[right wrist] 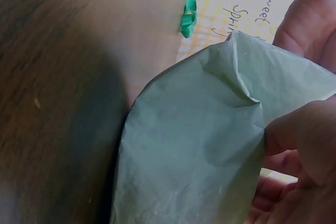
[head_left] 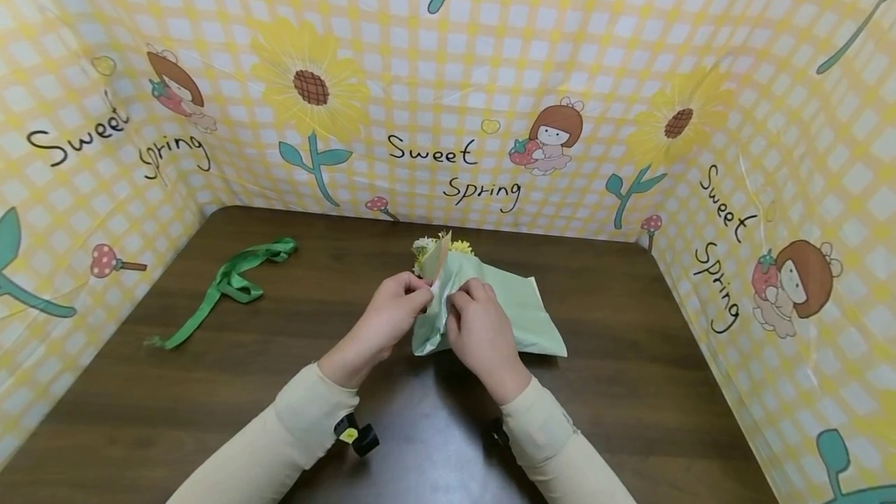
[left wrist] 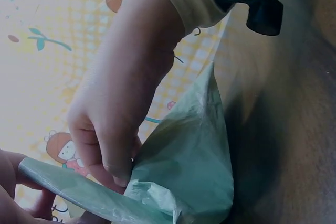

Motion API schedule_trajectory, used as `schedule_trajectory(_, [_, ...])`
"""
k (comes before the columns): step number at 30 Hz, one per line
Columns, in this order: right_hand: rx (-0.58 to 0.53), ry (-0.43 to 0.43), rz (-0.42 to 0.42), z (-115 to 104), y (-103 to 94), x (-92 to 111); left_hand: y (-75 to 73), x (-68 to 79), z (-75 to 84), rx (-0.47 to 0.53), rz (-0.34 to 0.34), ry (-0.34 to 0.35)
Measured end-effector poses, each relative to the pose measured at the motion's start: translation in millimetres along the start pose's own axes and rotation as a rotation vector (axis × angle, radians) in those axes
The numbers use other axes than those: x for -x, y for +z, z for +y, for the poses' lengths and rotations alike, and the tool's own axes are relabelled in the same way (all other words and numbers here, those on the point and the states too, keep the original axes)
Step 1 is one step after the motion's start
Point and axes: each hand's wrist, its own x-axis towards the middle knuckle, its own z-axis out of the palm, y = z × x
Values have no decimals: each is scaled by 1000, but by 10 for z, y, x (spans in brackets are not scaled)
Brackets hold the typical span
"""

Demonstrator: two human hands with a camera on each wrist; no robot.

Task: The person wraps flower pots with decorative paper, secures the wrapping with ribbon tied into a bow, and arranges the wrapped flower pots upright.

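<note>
Here the pale green wrapping paper (head_left: 525, 313) is caught at its left edge above the tabletop (head_left: 630, 403), set between the left grip (head_left: 392, 309) and the right grip (head_left: 484, 327), its broad sheet spread out past the right one. By the left grip the edge is pinched, fingertips drawn together; by the right, the sheet is pinched too, fingers bent. Yellow flowers (head_left: 460, 246) are caught by the head view alone, peeking out at the far end! In the right wrist view the right thumb (right wrist: 291, 131) is seen pressed to the paper, a detail hidden from above. A green ribbon (head_left: 199, 313), lying well apart at the left, is missed by the left wrist view.
</note>
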Motion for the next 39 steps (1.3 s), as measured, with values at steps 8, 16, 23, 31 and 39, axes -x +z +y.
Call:
schedule_trajectory(8, [31, 4, 0, -14, -41, 5, 79, -40, -60, 15, -19, 17])
schedule_trajectory(16, [-7, 9, -28, -7, -54, 6, 168, -8, -123, 14, 5, 54])
schedule_trajectory(23, [-292, 207, -95, 128, -192, -98, 221, 50, -136, -39, -45, 82])
schedule_trajectory(31, [-511, 458, -175, 266, -289, -157, 103, 47, -82, -187, -232, 113])
schedule_trajectory(39, [-608, 462, -191, 360, -238, -157, 19, -85, -161, -634, -266, 374])
